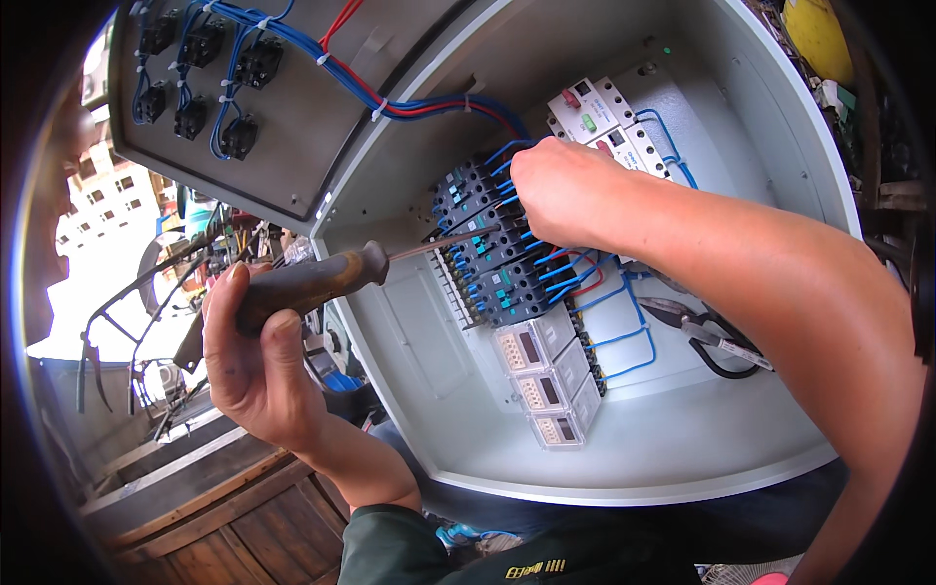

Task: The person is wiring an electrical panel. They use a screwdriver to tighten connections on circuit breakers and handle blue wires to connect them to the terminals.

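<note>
My left hand (pixel 255 375) is wrapped around the worn dark handle of a screwdriver (pixel 317 288). Its thin shaft runs right, and the tip reaches the terminals of a row of black contactors (pixel 487 258) in a grey metal electrical cabinet (pixel 453 414). Over the right side of that row sits my right hand (pixel 565 195), its fingers curled in beside the blue wires (pixel 558 283). What those fingers pinch is hidden behind the hand. Just above it are white motor breakers (pixel 590 112) with red and green buttons.
Three clear-covered modules (pixel 551 395) continue the row toward me. Cutting pliers (pixel 673 314) lie inside the cabinet, under my right forearm. At the upper left, the cabinet door (pixel 292 161) carries black switch blocks and a blue-red wire bundle (pixel 356 83). Wooden boards (pixel 224 522) are at the lower left.
</note>
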Demonstrator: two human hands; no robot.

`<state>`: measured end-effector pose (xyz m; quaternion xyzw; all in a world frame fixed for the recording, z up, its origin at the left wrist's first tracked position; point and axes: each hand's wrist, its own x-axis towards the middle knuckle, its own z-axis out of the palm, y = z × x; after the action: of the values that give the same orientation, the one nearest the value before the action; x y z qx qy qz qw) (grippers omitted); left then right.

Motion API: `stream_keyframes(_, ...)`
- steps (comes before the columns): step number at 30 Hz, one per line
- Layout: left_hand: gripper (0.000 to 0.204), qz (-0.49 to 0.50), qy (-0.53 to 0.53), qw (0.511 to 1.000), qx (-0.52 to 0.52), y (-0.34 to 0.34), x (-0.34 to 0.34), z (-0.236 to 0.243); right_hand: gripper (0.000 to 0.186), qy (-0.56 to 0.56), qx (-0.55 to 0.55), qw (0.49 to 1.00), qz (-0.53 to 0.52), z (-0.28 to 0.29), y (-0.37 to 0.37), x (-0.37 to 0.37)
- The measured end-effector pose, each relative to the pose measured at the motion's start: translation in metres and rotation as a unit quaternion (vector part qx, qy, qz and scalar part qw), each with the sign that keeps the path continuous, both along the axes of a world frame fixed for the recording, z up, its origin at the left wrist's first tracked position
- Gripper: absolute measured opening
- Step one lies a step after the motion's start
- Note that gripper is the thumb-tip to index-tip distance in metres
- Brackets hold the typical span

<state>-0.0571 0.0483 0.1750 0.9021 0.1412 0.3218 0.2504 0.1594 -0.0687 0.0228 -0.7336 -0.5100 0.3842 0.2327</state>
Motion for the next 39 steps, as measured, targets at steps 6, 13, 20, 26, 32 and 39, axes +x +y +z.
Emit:
stream_keyframes(6, 0.044, -0.004, -0.018, 1.0, 0.003, -0.004, 0.005, -0.004, 0.022, 0.01, 0.01, 1.0, 0.0, -0.001, -0.003, 0.0)
stream_keyframes(13, 0.055, 0.048, 0.012, 0.998, 0.036, -0.015, 0.011, -0.002, 0.019, -0.001, 0.017, 1.0, 0.009, -0.001, -0.005, -0.001)
stream_keyframes(20, 0.052, -0.01, 0.007, 0.998, -0.068, -0.026, 0.015, 0.001, 0.02, 0.039, 0.003, 0.999, 0.02, 0.001, -0.006, 0.004)
stream_keyframes(26, 0.05, -0.057, -0.012, 0.995, -0.085, -0.018, 0.013, -0.002, 0.016, 0.071, -0.015, 0.996, -0.046, 0.001, -0.006, 0.001)
stream_keyframes(32, 0.047, -0.062, -0.027, 0.995, -0.076, -0.013, 0.013, -0.004, 0.014, 0.04, -0.02, 0.998, -0.047, -0.003, -0.008, -0.007)
stream_keyframes(39, 0.05, 0.084, -0.006, 0.995, 0.057, -0.023, 0.027, -0.007, 0.014, 0.0, 0.028, 0.999, -0.035, -0.012, -0.01, -0.014)
